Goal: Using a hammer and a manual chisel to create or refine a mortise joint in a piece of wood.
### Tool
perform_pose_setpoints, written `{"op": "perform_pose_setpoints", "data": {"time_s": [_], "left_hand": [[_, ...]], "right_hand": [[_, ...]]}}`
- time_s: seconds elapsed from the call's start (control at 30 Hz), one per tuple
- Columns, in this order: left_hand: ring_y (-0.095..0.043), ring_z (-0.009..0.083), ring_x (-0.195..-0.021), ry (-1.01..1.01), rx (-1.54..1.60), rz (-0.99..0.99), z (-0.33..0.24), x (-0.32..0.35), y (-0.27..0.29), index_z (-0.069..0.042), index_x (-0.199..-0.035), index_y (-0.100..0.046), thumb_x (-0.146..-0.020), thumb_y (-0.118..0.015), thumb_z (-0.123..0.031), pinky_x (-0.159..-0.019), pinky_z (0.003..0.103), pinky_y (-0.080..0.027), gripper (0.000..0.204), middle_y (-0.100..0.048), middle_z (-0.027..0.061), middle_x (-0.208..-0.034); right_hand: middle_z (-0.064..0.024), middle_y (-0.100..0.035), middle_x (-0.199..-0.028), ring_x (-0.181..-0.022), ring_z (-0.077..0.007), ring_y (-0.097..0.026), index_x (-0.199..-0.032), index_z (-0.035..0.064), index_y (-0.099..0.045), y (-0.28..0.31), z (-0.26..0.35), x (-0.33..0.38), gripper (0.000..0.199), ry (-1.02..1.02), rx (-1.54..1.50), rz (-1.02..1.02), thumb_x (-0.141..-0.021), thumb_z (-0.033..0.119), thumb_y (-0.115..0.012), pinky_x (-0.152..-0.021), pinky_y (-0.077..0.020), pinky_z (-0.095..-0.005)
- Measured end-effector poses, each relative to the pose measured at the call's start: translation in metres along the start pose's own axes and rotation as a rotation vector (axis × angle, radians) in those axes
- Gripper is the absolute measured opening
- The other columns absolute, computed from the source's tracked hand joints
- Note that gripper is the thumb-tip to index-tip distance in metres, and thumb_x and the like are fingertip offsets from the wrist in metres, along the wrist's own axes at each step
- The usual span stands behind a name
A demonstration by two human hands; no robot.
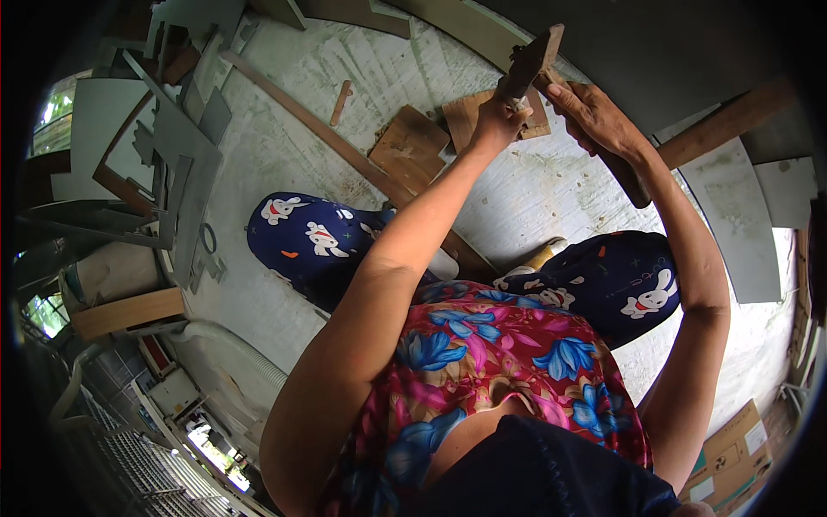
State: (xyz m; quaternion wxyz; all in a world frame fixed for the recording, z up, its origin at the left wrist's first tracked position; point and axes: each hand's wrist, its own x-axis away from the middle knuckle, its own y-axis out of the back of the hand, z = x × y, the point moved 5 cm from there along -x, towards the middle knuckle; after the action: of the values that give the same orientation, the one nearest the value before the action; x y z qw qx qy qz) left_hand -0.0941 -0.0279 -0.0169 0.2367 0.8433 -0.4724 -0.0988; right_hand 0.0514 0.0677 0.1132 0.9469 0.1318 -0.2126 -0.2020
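Observation:
My left hand (501, 122) reaches to the upper right, its fingers closed round the lower end of a flat brown wooden-looking piece (536, 62). A small pale bit shows at its fingers. Beside it, my right hand (600, 119) grips a dark wooden handle (633, 183), whose lower end sticks out below the palm. The handle's upper end meets or overlaps the brown piece; whether the two are joined I cannot tell. Just below my left hand, a square brown board (458, 116) lies on the floor, next to another wooden board (412, 145).
A long wooden strip (319, 129) crosses the pale floor (284, 159) diagonally. Several grey and white offcut panels (185, 129) are heaped at the left. Large dark sheets (655, 52) stand at the far right. A cardboard box (732, 452) sits lower right; a ribbed hose (237, 345) runs lower left.

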Motion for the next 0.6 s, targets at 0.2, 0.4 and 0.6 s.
{"op": "perform_pose_setpoints", "data": {"time_s": [0.2, 0.4, 0.6], "left_hand": [[-0.069, 0.0245, -0.076, 0.001, 0.031, 0.016, 0.020, -0.024, 0.004, -0.001, -0.107, -0.056, -0.077, -0.075, -0.021, -0.066, 0.034, -0.054, 0.041, -0.068, 0.0142, -0.082], [-0.070, 0.0270, -0.079, 0.025, -0.009, 0.049, 0.030, -0.031, -0.002, -0.001, -0.109, -0.056, -0.077, -0.077, -0.024, -0.068, 0.034, -0.055, 0.045, -0.069, 0.0147, -0.083], [-0.070, 0.0285, -0.079, 0.002, -0.027, 0.041, 0.019, -0.028, -0.002, -0.002, -0.105, -0.057, -0.077, -0.078, -0.025, -0.067, 0.035, -0.054, 0.042, -0.068, 0.0165, -0.082]], "right_hand": [[-0.0010, -0.046, -0.045, -0.035, -0.0097, -0.049, -0.083, -0.0001, -0.057, 0.000, 0.002, -0.031, 0.068, 0.081, 0.028, 0.009, -0.092, 0.065, -0.041, -0.035, -0.0396, -0.0249], [-0.0015, -0.048, -0.051, -0.042, -0.0106, -0.053, -0.093, -0.0013, -0.058, 0.007, -0.008, -0.041, 0.067, 0.026, 0.034, 0.068, -0.092, 0.064, -0.043, -0.037, -0.0427, -0.0257], [-0.0050, -0.051, -0.052, -0.043, -0.0139, -0.055, -0.103, -0.0038, -0.059, 0.012, -0.007, -0.038, 0.068, 0.071, 0.186, 0.028, -0.093, 0.062, -0.044, -0.041, -0.0451, -0.0299]]}}
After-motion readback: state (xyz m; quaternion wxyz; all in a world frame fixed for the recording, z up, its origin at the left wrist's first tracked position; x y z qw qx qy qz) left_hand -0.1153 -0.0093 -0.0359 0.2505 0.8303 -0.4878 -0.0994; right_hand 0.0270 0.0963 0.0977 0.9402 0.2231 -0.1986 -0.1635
